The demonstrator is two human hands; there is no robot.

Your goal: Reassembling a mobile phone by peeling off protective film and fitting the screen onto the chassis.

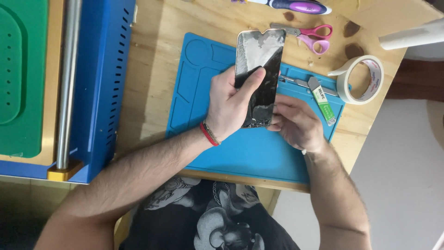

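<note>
A black phone screen panel [260, 65] with a cracked, scuffed face is held upright over a blue work mat [240, 148]. My left hand [229, 104] grips its left edge, thumb laid across the glass. My right hand [296, 122] touches the panel's lower right corner with its fingertips; whether it pinches something small there is hidden.
On the mat's right edge lie metal tweezers [296, 82] and a small green-and-white scraper tool [322, 99]. Pink-handled scissors [311, 37], a purple-handled tool [296, 6] and a roll of masking tape [361, 78] sit on the wooden table. A blue machine [99, 83] stands at left.
</note>
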